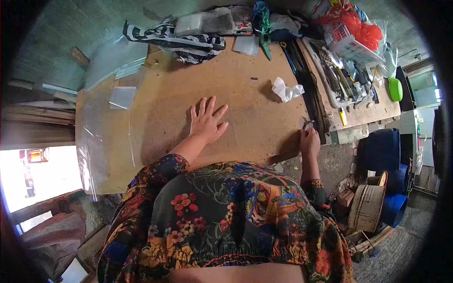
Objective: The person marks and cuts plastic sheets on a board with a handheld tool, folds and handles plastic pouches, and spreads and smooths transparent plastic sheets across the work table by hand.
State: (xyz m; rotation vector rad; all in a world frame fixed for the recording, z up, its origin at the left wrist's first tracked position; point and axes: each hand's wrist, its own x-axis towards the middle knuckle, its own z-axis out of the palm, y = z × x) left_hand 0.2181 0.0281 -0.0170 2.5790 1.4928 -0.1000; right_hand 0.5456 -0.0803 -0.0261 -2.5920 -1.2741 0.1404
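My left hand (206, 122) lies flat on the brown wooden board (184, 85) of the table, fingers spread, holding nothing. At the board's right edge my right hand (309, 140) is closed, fingertips pinched together. A small greyish, shiny thing (308, 125) shows at those fingertips, too small to name. A crumpled white paper or cloth (287, 90) lies on the board beyond my right hand. Clear plastic sheeting (106, 137) covers the board's left end, and a small clear square sheet (122, 97) rests near it.
Along the back lie a black-and-white striped bag (198, 47) and plastic packs (205, 22). To the right are a tray of tools (337, 78), a white basket (351, 45) with red plastic, a yellow cutter (343, 117) and a green container (395, 89). Blue barrels (382, 148) stand on the floor.
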